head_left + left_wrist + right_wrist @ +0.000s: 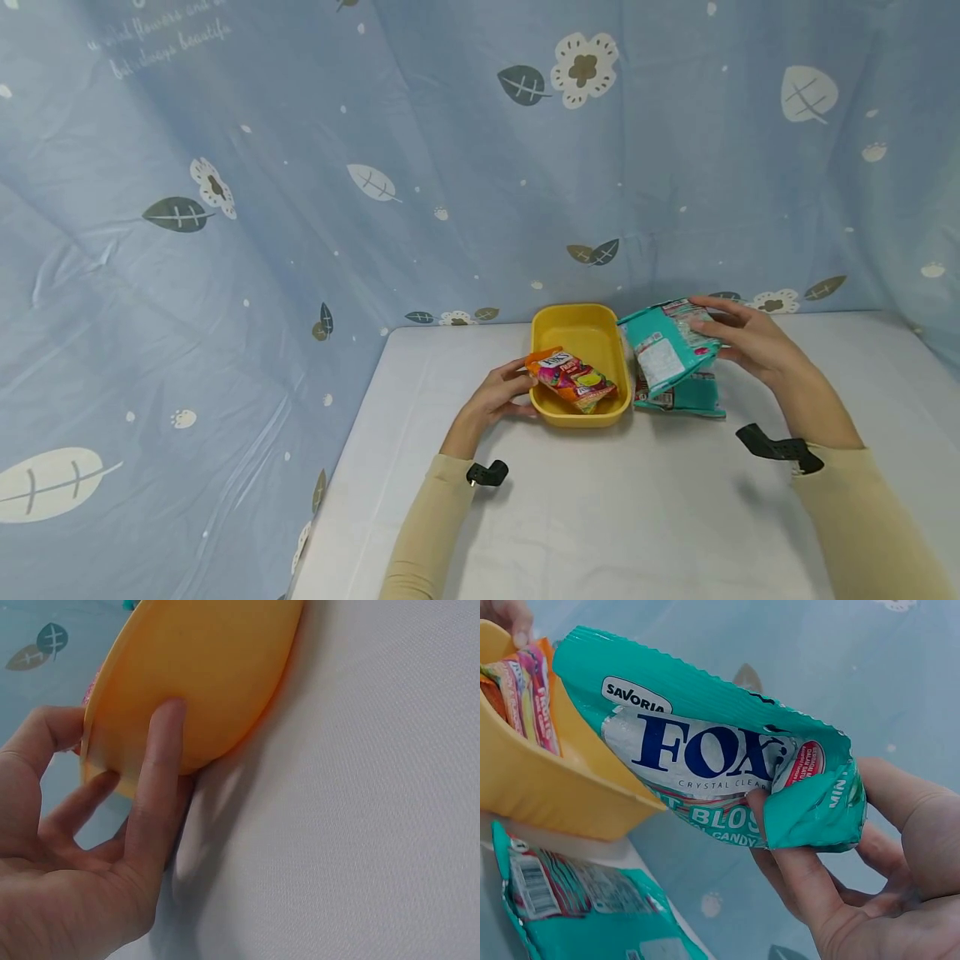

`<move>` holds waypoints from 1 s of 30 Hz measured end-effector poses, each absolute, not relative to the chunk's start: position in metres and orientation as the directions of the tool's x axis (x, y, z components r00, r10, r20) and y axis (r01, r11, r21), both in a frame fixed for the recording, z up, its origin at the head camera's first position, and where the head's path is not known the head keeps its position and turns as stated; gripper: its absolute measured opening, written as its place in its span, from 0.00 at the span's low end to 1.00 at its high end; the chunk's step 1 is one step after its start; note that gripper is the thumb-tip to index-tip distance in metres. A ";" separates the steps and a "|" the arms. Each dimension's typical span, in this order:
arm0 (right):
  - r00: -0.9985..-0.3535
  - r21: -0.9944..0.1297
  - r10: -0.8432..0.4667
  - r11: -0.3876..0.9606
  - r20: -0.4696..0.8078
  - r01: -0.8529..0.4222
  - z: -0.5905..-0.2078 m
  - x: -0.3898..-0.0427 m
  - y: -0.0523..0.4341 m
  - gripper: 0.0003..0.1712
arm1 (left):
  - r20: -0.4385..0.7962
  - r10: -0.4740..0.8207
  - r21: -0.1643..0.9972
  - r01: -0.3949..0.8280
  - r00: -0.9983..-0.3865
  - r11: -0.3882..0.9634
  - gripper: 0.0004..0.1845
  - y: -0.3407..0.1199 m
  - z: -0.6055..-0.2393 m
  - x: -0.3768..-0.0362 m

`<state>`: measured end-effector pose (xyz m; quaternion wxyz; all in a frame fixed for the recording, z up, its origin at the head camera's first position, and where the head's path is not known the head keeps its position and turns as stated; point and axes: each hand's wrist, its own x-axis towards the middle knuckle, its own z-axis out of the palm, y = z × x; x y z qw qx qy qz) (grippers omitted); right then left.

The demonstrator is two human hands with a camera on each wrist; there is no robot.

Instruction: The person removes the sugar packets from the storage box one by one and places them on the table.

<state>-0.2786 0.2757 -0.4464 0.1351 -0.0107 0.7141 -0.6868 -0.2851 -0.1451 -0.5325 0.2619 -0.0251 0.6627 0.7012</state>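
Note:
My right hand (757,340) grips a teal bag of Fox's candy (705,757) by one end, holding it raised and tilted beside the tub's right wall. Beneath it, a second teal candy bag (686,395) lies on the table. An orange and red Fox's candy bag (573,379) lies in the yellow plastic tub (577,314), its upper end against the left rim. At that rim my left hand (498,392) holds the tub, with a finger over the edge and others against the outer wall (217,675). Fingertips also show close to the orange bag in the right wrist view.
The tub stands on a white-covered table (600,508), near its back edge. A blue curtain (480,167) printed with leaves and flowers hangs behind and to the left. Black straps (780,450) sit on both wrists.

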 end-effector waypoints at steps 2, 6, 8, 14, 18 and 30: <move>-0.965 -0.985 -0.201 0.041 -0.171 0.166 -0.447 -0.277 0.280 0.35 | -0.382 0.335 0.916 -0.401 -0.861 0.014 0.30 -0.145 -0.532 -0.285; -0.969 -0.986 -0.185 0.026 -0.164 0.162 -0.447 -0.271 0.289 0.34 | -0.386 0.332 0.914 -0.405 -0.861 0.013 0.30 -0.145 -0.532 -0.285; -0.969 -0.985 -0.176 0.029 -0.172 0.169 -0.447 -0.268 0.294 0.35 | -0.388 0.329 0.913 -0.407 -0.861 0.012 0.30 -0.145 -0.532 -0.284; -0.968 -0.979 -0.145 0.031 -0.203 0.201 -0.452 -0.261 0.311 0.36 | -0.394 0.324 0.910 -0.413 -0.860 0.011 0.29 -0.145 -0.531 -0.283; -0.970 -0.977 -0.133 -0.039 -0.203 0.210 -0.455 -0.258 0.319 0.35 | -0.397 0.314 0.911 -0.413 -0.863 0.016 0.29 -0.144 -0.531 -0.283; -0.972 -0.958 -0.102 -0.175 -0.210 0.226 -0.458 -0.250 0.336 0.33 | -0.402 0.311 0.906 -0.424 -0.861 -0.002 0.29 -0.145 -0.535 -0.285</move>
